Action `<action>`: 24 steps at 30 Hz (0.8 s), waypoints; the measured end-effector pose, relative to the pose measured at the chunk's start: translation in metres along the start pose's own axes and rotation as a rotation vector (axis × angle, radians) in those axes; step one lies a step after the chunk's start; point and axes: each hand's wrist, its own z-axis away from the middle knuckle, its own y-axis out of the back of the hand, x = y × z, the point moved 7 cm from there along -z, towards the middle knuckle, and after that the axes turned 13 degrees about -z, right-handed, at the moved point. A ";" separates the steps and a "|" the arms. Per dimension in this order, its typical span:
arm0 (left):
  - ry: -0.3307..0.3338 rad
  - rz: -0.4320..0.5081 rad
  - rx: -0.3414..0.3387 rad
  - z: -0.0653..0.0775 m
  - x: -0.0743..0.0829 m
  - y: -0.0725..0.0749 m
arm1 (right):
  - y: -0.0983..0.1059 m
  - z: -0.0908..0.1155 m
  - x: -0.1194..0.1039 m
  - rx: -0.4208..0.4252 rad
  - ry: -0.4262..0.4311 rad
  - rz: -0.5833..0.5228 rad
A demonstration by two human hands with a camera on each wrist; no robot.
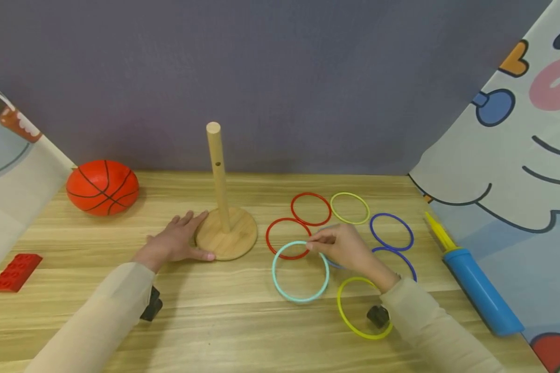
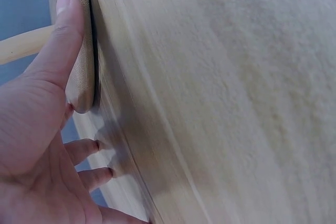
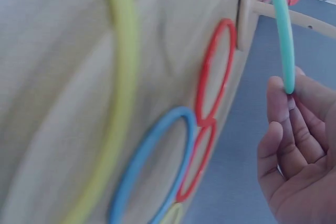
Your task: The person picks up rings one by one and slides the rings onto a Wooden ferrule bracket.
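A wooden ring-toss stand has a round base (image 1: 238, 241) and an upright peg (image 1: 218, 176). My left hand (image 1: 175, 243) rests at the base's left edge, fingers spread, with the thumb along its near rim. In the left wrist view the thumb (image 2: 62, 45) lies against the base's rim, and other fingertips touch the table. Right of the stand, my right hand (image 1: 345, 247) pinches a light turquoise ring (image 1: 274, 277) by its upper right edge. The right wrist view shows that ring (image 3: 285, 40) raised above the table between thumb and fingers.
Two red rings (image 1: 267, 233), a pale yellow ring (image 1: 368, 210), blue rings (image 1: 411, 233) and a yellow ring (image 1: 354, 331) lie around the right hand. A blue pump (image 1: 483, 290) lies far right. At left are a red basketball (image 1: 102, 189) and a red toy brick (image 1: 16, 272).
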 end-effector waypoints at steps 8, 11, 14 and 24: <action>-0.043 -0.002 0.038 0.001 0.003 0.002 | 0.011 -0.014 -0.028 0.029 0.039 0.037; -0.040 0.003 0.044 0.003 0.002 0.003 | 0.016 -0.020 -0.041 0.038 0.024 0.032; -0.035 0.012 0.044 0.005 0.002 0.003 | 0.020 -0.027 -0.054 0.044 0.014 0.027; -0.006 0.047 0.007 0.005 0.001 -0.001 | 0.033 -0.045 -0.096 0.068 0.085 -0.004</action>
